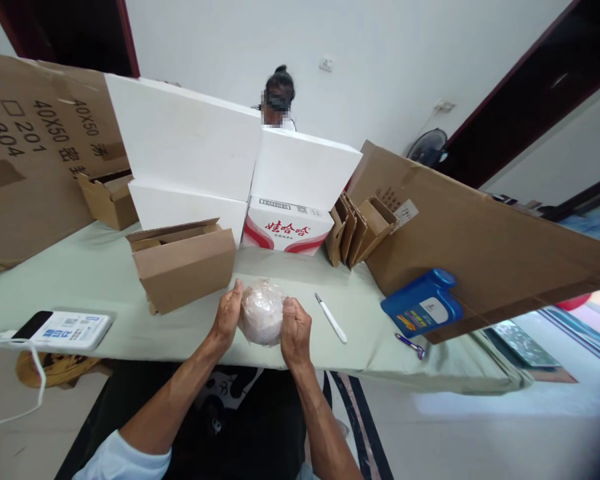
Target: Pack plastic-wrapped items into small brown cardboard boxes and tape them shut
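Note:
Between my two hands is a round, whitish bundle (263, 313) in crinkled clear plastic, held just over the near part of the table. My left hand (227, 313) grips its left side, thumb up. On the right side, my right hand (296, 328) has its fingers curled in and the thumb pressed on the plastic. What lies inside the wrap is hard to make out. A white pen-like tool (331, 319) with a grey tip lies to the right of my right hand. Beyond my left hand sits an open brown cardboard box (187, 267).
White boxes (190, 133) stand stacked at the back, one with red print (287, 228). Folded cartons (363, 230) lean beside a large cardboard panel (470, 233). A blue bottle (423, 303) and a purple-handled tool (410, 345) lie right; a cabled power bank (63, 329) lies left. A person (279, 100) is behind the boxes.

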A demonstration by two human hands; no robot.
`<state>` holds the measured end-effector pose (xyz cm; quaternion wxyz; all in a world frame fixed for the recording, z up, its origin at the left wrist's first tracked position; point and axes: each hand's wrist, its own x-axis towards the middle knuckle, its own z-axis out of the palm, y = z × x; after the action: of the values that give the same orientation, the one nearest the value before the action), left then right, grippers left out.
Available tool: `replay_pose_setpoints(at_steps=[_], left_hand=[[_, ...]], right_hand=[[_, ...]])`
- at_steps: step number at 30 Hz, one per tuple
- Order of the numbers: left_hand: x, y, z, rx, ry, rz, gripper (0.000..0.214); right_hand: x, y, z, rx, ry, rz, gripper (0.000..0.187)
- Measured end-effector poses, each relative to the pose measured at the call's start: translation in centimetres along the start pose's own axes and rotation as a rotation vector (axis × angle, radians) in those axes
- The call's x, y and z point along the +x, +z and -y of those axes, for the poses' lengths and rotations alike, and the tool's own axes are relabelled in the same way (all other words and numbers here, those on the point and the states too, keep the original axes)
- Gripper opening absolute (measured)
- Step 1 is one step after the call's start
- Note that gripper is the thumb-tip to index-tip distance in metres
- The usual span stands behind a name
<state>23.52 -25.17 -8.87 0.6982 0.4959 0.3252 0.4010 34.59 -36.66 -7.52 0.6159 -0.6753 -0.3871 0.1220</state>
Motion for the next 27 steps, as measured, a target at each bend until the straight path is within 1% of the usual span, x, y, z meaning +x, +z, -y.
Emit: replay_pose_setpoints(at_steps=[3, 5, 7, 9, 12, 15, 19, 23, 27], left_hand=[[0.3, -1.0, -1.7, 0.026, -0.004, 0.098, 0.081], [0.7, -1.2, -2.7, 0.052, -0.01, 0.178, 0.078], [0.9, -1.1, -3.2, 0.079, -0.022, 0.246, 0.073], [0.8, -0.6, -3.4, 0.096, -0.025, 0.269, 0.075], [0.3, 0.1, -3.3, 0.095, 0.004, 0.233, 0.077], [-0.2, 0.5, -3.1, 0.078, 0.01, 0.191, 0.075], [-0.9, 0.9, -2.3, 0.034, -0.032, 0.131, 0.074], [-1.2, 1.2, -1.2, -0.028, -0.082, 0.071, 0.074], [-1.3, 1.6, -0.6, -0.082, -0.129, 0.038, 0.074]], right_hand=[[0.2, -0.5, 0.3, -0.006, -0.006, 0.054, 0.049], [0.4, -0.6, 0.6, -0.01, -0.016, 0.098, 0.05], [0.5, -0.5, 1.0, -0.013, -0.026, 0.129, 0.051], [0.7, -0.4, 1.3, -0.012, -0.026, 0.134, 0.054], [0.9, -0.3, 1.5, -0.002, -0.006, 0.086, 0.056], [1.1, -0.2, 1.6, 0.051, 0.068, 0.06, 0.06], [1.3, 0.1, 1.5, 0.171, 0.21, 0.117, 0.067], [1.9, 0.6, 1.4, 0.224, 0.277, 0.171, 0.07], [2.4, 0.9, 1.5, 0.25, 0.317, 0.177, 0.072]])
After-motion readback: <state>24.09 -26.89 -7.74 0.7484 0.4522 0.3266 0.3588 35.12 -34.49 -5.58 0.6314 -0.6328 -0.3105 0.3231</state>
